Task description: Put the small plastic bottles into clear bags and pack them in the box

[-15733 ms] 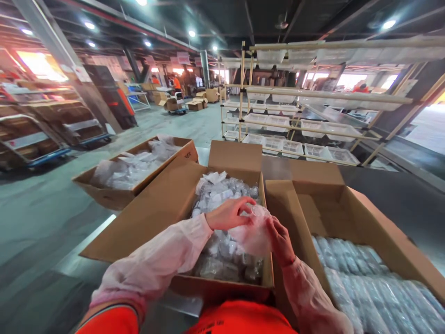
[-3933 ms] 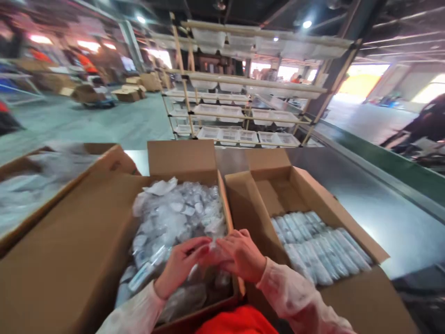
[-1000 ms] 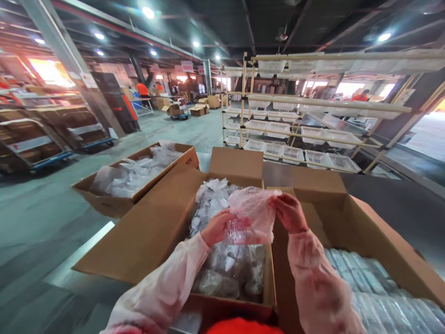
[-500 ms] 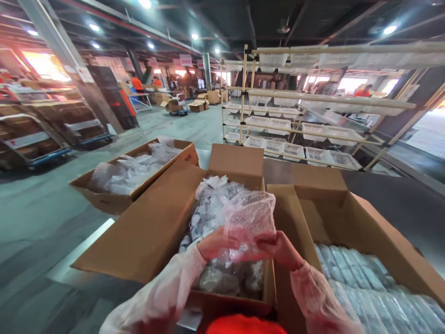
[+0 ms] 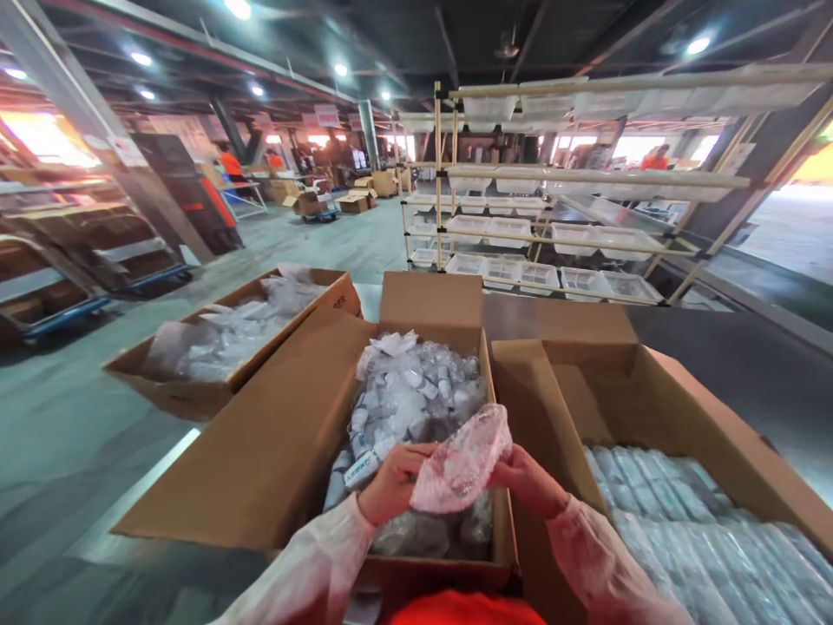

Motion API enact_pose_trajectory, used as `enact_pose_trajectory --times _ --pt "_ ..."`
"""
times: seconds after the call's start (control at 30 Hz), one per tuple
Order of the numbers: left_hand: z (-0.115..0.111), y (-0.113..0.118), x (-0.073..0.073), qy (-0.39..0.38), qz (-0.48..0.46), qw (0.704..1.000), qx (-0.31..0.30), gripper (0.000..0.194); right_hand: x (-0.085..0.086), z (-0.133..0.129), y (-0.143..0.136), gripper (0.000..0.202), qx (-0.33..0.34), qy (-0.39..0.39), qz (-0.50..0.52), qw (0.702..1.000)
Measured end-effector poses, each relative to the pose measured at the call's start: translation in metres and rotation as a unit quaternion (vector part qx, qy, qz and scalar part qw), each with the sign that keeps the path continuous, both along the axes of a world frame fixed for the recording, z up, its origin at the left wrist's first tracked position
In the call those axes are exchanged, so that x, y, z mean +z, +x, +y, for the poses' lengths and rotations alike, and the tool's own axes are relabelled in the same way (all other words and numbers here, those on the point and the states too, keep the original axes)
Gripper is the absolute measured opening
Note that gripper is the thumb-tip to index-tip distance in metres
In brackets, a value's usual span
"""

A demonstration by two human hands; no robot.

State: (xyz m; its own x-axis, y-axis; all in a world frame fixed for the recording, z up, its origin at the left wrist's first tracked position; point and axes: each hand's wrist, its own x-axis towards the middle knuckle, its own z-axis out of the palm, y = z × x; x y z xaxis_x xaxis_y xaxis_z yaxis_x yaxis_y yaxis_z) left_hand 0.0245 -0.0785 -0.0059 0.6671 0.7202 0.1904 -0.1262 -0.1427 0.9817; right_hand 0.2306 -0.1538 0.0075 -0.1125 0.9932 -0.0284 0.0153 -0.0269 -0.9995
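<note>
Between my two hands is a pinkish bubble wrap bag, tilted, with its rim gathered. My left hand pinches its left side, and my right hand grips its right edge. Both hands are above an open cardboard box holding a heap of white bottles and clear plastic wrap. One bottle with blue lettering lies just left of my left hand. Whether anything is inside the bag cannot be made out.
On the right stands another open box with rows of wrapped bottles. A third box with clear plastic bags sits at left. Behind are a rack of white baskets, carts and a pillar. People in orange are far off.
The bag has been lowered and tilted, from upright and spread to folded between my hands. My view has shifted slightly to the right.
</note>
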Motion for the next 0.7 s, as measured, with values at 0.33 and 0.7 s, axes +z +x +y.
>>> enact_pose_trajectory --times 0.33,0.7 --pt "-0.002 0.002 -0.010 0.126 -0.002 0.991 0.049 0.038 -0.013 -0.003 0.001 0.049 -0.152 0.006 -0.056 0.987" --pt "-0.021 0.047 -0.018 -0.209 0.133 0.963 0.106 0.047 -0.005 -0.033 -0.012 0.032 0.000 0.270 -0.591 0.760"
